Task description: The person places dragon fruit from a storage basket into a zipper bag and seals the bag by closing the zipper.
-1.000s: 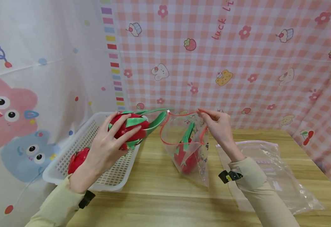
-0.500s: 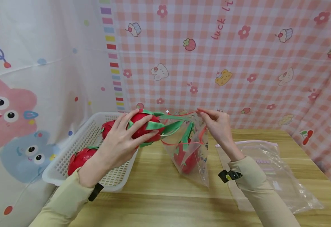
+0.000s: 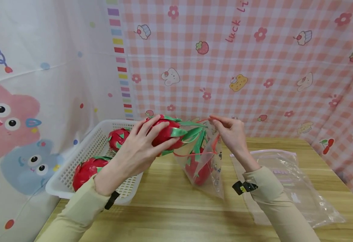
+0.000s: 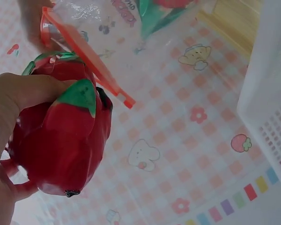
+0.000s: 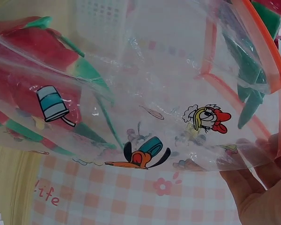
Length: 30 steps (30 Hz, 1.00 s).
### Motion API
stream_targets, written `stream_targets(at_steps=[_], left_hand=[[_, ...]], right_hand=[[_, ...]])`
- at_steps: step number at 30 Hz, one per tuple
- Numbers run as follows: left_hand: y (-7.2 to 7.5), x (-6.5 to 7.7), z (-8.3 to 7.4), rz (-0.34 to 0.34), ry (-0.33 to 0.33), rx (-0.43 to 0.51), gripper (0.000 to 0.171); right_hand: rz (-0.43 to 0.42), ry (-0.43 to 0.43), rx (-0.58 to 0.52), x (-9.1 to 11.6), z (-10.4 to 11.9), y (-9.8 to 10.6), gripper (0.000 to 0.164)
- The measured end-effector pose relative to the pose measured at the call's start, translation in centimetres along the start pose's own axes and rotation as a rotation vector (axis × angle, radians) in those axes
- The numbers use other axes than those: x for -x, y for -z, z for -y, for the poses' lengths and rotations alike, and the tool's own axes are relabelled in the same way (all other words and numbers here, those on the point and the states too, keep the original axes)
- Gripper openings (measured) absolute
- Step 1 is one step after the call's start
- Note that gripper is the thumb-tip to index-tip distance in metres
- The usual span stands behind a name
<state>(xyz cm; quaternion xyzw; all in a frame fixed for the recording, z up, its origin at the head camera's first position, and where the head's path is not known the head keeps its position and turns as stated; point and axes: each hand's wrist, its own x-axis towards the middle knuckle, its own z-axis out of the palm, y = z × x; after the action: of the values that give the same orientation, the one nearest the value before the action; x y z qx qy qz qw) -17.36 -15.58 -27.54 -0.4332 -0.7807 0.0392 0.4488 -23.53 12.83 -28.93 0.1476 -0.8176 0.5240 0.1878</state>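
My left hand grips a red dragon fruit with green leaf tips, held sideways at the mouth of a clear zip bag. Its leaves reach in past the bag's red rim, while the red body is still outside. At the rim's far right, my right hand pinches the edge and the mouth stands wide. A second dragon fruit lies low inside the bag, leaves up. Cartoon prints on the bag show in the right wrist view. The left wrist view shows my thumb across the held dragon fruit.
A white perforated basket on the left holds dragon fruits, one at the front and one farther back. On the right, another clear zip bag lies flat on the wooden table. A checked cloth hangs behind.
My left hand has carried the dragon fruit rightward from above the basket to the bag, and its leaves have entered the mouth. My right hand has stayed nearly still.
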Motion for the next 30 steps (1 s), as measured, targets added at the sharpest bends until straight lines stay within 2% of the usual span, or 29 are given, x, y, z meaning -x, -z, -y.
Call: stream_targets(at_steps=[6,14,19,24,28,30], left_hand=[[0.0,-0.5,0.1,-0.009,-0.020,0.015,0.053],[-0.1,-1.9,0.0,0.048,-0.104,-0.027,0.049],[-0.7,-2.5,0.1,0.053,-0.135,0.009,0.048],[-1.4,-2.6,0.2,0.068,-0.195,0.020,0.054],[-2.0,-2.5,0.1,0.056,-0.242,0.007,0.058],[-2.3,-2.5,0.0,0.024,-0.260,0.016,0.059]], right_hand=[[-0.001,0.012,0.008,0.0,0.0,-0.1,0.028],[0.000,0.017,0.003,-0.1,0.3,-0.3,0.028],[-0.001,0.024,-0.018,-0.1,0.3,-0.3,0.027],[-0.010,0.044,0.017,-0.1,0.5,-0.2,0.026],[-0.002,0.056,0.025,-0.1,0.6,-0.3,0.026],[0.002,0.052,0.019,-0.1,0.6,-0.3,0.026]])
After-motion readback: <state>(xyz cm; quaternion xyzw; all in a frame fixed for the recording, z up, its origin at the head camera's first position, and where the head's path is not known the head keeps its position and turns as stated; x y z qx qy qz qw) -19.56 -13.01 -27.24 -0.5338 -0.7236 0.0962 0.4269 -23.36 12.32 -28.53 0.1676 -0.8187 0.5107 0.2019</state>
